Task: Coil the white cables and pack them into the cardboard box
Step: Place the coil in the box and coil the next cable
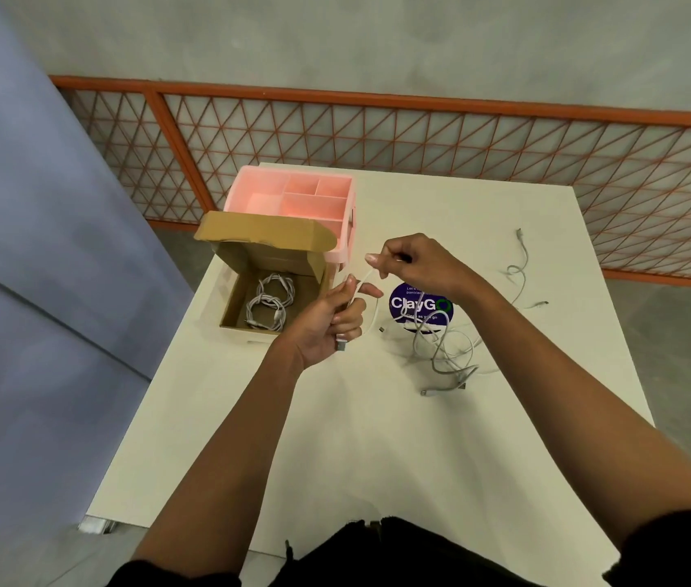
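While I have the left hand (pixel 331 319) curled round the plug end of one white cable (pixel 371 307) and the right hand (pixel 411 262) pinching the same strand just above, two coiled cables (pixel 269 300) lie in the cardboard box (pixel 233 298); a loose tangle (pixel 445 349) sits on the table (pixel 377 438) to the right. I judge the cable light, limp and springy: grip near the plug and pinch each loop. The box stands at the table's left edge, just beside the pink organiser (pixel 293 192), flap up behind it, with open tabletop nearer me.
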`<move>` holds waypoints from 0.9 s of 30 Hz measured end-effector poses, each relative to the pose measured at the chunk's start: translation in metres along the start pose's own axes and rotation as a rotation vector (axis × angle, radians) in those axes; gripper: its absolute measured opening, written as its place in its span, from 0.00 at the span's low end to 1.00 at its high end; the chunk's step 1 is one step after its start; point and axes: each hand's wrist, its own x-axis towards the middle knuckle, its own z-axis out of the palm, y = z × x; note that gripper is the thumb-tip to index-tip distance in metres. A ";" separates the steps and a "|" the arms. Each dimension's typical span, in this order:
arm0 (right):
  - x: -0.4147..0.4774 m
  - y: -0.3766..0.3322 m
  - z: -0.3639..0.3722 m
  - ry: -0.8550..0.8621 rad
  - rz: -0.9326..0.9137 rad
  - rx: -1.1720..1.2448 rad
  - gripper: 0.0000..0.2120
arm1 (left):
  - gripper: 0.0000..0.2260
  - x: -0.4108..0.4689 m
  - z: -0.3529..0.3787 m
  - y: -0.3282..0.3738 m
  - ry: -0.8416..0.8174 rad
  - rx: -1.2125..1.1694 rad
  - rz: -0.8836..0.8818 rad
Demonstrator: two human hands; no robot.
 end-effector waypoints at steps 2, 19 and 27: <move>0.001 0.001 0.004 0.027 -0.012 0.024 0.16 | 0.17 0.000 0.000 0.000 -0.008 -0.025 -0.019; -0.014 0.047 0.036 -0.051 0.089 0.328 0.13 | 0.21 -0.001 -0.009 0.009 -0.203 -0.250 0.012; -0.022 0.056 0.053 -0.274 0.199 0.088 0.16 | 0.19 0.012 -0.003 0.020 -0.022 -0.001 0.128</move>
